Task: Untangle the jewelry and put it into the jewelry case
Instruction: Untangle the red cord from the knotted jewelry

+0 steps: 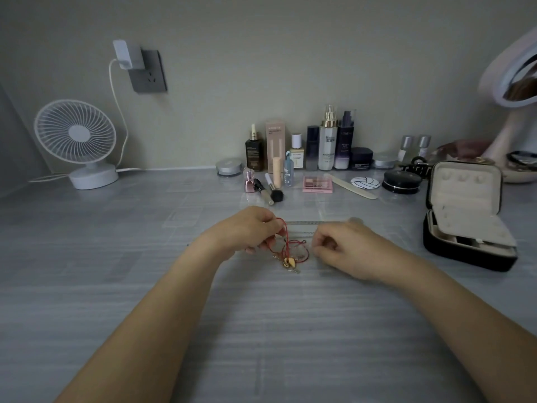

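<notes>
From the head view, I'm mid-untangling. My left hand [250, 228] pinches the red cord [286, 231] and lifts it from the tangle [290, 255] on the table [116, 257]. My right hand [340, 248] curls at a thin chain [302, 234]; whether it pinches, I cannot tell. Next I should gently tease the strands apart. The open jewelry case [465, 199] waits to my right.

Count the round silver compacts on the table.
2. One silver compact lies left of the bottle row; the other lies at its right end, beside the dark jar. More may hide behind bottles.
</notes>
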